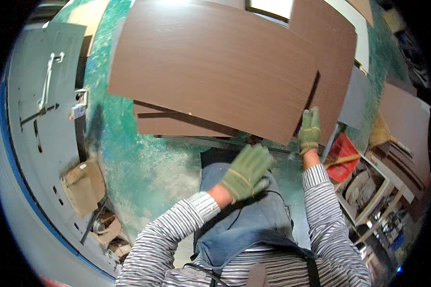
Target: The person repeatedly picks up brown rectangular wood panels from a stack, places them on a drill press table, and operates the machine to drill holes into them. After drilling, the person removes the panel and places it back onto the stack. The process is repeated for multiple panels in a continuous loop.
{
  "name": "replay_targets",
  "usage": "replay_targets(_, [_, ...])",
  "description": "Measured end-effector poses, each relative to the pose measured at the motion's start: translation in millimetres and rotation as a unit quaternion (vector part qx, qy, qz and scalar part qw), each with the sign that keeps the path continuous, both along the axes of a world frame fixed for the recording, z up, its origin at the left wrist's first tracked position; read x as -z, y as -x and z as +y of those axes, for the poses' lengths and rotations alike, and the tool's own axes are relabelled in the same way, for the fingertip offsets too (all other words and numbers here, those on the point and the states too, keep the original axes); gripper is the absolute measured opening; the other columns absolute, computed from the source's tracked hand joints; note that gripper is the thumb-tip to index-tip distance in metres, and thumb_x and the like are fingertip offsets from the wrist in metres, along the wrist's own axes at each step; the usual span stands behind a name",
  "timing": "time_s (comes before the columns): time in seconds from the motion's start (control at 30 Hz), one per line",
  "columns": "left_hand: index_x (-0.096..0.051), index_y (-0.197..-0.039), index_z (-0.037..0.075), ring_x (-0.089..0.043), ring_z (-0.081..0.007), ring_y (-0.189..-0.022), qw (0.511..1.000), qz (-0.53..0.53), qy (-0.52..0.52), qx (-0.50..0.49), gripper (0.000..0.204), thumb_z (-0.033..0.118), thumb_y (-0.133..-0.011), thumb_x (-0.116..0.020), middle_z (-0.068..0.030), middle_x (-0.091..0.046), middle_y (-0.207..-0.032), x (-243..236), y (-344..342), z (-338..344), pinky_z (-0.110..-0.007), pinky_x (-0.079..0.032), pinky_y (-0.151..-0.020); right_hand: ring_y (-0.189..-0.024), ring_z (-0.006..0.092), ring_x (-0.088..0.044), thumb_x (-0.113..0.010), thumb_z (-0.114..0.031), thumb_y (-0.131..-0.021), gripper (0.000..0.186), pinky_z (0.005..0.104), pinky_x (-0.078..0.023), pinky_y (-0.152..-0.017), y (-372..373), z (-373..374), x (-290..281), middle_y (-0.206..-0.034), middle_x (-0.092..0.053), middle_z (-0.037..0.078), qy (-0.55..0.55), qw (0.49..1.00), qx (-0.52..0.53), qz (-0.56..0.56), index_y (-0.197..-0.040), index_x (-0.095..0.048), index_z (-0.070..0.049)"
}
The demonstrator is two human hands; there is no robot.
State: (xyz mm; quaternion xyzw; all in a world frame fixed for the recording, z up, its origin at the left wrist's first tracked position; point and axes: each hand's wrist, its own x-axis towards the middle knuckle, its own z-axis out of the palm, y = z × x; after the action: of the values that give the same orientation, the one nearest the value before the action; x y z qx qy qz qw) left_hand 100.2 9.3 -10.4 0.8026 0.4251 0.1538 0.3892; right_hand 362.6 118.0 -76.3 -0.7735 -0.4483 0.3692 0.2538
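Observation:
A large brown board [210,67] lies in front of me, its near right corner close to my hands. Beneath it, turned at a different angle, is another brown board [328,57] that shows along the right. My right hand [310,131], in a green knitted glove, has its fingers stretched out beside the top board's right edge, over the lower board; whether it touches either is unclear. My left hand [246,173], gloved the same way, is open above my blue apron [244,239], with its fingers slightly blurred. Nothing shows in that hand.
A grey metal cabinet [48,95] stands at left, with cardboard [84,186] by its base. On the right are a red scoop-like object [342,155] and a wooden frame [373,201] with clutter. More brown boards [402,124] lean beyond. The green floor [129,167] is worn.

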Motion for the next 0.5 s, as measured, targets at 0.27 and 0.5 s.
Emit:
replay_targets(0.27, [-0.038, -0.151, 0.004, -0.029, -0.0383, -0.148, 0.877, 0.325, -0.031, -0.352, 0.084, 0.057, -0.089, -0.059, -0.0223, -0.036, -0.157, 71, 209, 50, -0.052, -0.016, -0.122, -0.148, 0.0408, -0.027, -0.06, -0.04, -0.099, 0.072, 0.0478, -0.022, -0.121, 38, 25, 10, -0.158, -0.031, 0.026, -0.05, 0.947, -0.182, -0.262, -0.152, -0.035, 0.001])
replay_targets(0.5, [-0.035, -0.153, 0.001, -0.028, -0.0382, -0.147, 0.722, 0.438, -0.043, -0.535, 0.073, 0.05, -0.1, -0.05, -0.0226, -0.036, -0.157, 43, 337, -2, -0.049, -0.017, -0.122, -0.151, 0.0391, -0.02, -0.052, -0.05, -0.099, 0.079, 0.0521, -0.011, -0.123, 86, 65, 1, -0.161, -0.025, 0.025, -0.103, 0.876, -0.306, -0.359, -0.155, -0.029, 0.0])
